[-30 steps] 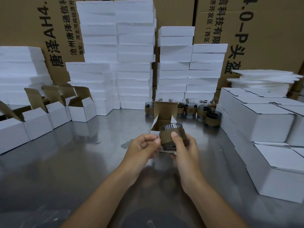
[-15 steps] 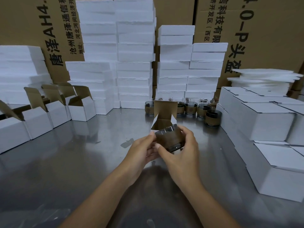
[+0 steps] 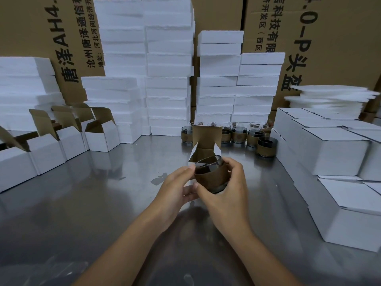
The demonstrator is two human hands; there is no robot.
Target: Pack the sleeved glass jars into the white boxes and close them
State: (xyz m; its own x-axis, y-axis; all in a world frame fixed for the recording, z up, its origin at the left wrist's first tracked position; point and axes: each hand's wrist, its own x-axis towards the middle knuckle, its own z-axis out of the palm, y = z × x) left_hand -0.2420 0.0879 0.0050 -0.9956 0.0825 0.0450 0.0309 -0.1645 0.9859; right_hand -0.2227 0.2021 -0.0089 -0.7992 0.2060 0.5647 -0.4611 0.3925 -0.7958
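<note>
White open boxes (image 3: 99, 139), brown inside, line the left edge; the nearest is cut off. Steel table (image 3: 82, 203): glossy, smeared. Left hand (image 3: 175, 188): fingers curled about the near corner of the box (image 3: 206, 145), whose lower half is hidden. Jar (image 3: 211, 174): round glass in a brown sleeve, tilted, held before the box's mouth. Right hand (image 3: 226, 195): thumb and fingers grip the jar's sides. Behind, a row of spare jars (image 3: 237, 135), partly hidden. Right, closed boxes (image 3: 334, 153), matt, square-edged.

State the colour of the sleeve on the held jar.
Plain brown, like kraft cardboard; the sleeve shows best in the head view.
</note>
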